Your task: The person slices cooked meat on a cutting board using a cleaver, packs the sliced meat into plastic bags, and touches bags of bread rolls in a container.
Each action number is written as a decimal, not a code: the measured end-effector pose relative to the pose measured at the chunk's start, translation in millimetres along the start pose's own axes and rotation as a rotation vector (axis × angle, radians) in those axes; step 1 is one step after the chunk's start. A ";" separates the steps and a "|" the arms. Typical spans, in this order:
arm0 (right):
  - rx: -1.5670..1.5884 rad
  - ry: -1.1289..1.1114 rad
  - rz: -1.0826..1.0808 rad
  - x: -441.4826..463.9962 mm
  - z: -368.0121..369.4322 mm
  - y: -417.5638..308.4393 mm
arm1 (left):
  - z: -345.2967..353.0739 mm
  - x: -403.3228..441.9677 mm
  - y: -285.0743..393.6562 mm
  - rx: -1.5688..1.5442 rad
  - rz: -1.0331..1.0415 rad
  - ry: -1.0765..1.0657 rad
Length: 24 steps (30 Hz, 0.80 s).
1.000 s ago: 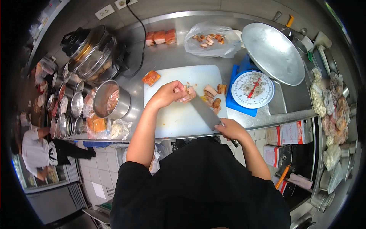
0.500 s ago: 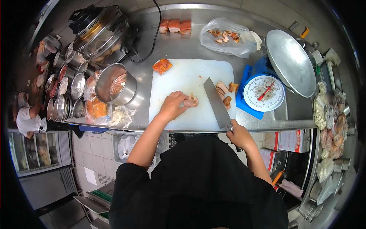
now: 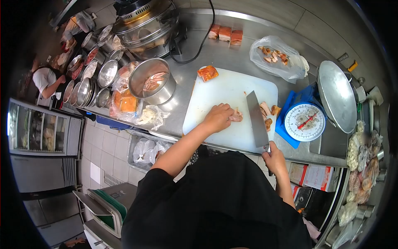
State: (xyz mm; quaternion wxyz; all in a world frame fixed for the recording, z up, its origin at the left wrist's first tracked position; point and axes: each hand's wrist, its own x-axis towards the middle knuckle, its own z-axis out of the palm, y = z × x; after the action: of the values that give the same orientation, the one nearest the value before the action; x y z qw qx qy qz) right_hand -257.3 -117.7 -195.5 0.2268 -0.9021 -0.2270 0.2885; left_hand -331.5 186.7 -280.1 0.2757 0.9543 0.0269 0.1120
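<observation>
On the white cutting board (image 3: 226, 89), my left hand (image 3: 218, 118) has its fingers closed on a small pale piece of meat (image 3: 236, 115). My right hand (image 3: 274, 158) grips the handle of a cleaver (image 3: 258, 120). Its broad blade lies between that piece and several cut meat pieces (image 3: 268, 123) at the board's right side. A browned, orange-red chunk of meat (image 3: 207, 73) rests at the board's far left corner. The undersides of my left fingers are hidden.
Right of the board stands a blue dial scale (image 3: 304, 122) with a metal pan (image 3: 336, 97). Behind are a plastic bag of cut meat (image 3: 277, 59) and three meat blocks (image 3: 225, 33). Left are a steel pot (image 3: 152, 81) and several bowls (image 3: 108, 74). Another person (image 3: 44, 80) stands far left.
My view has turned, so the counter appears tilted and shifted right. My left hand stays on the meat piece, and the cleaver stays in my right hand near the cut pieces.
</observation>
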 end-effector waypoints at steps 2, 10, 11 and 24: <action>-0.008 0.063 -0.043 3.3 -3.2 -10.7 | -0.5 0.6 0.8 0.004 -0.008 -0.008; -0.195 0.097 -0.069 55.0 7.8 -20.1 | 6.5 11.3 1.1 -0.017 0.073 -0.024; -0.208 0.092 -0.094 54.8 1.8 -26.9 | 7.1 14.9 2.6 -0.029 0.094 -0.029; -0.365 -0.008 -0.184 83.7 -28.0 -77.5 | 15.0 43.3 4.5 -0.041 0.157 -0.107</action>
State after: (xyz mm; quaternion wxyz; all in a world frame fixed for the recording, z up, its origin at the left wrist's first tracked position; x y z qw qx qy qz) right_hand -200.3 -18.7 -168.1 0.0842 -0.9026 -0.3577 0.2244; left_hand -285.9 179.9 -281.4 0.2867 0.9522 -0.0651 0.0827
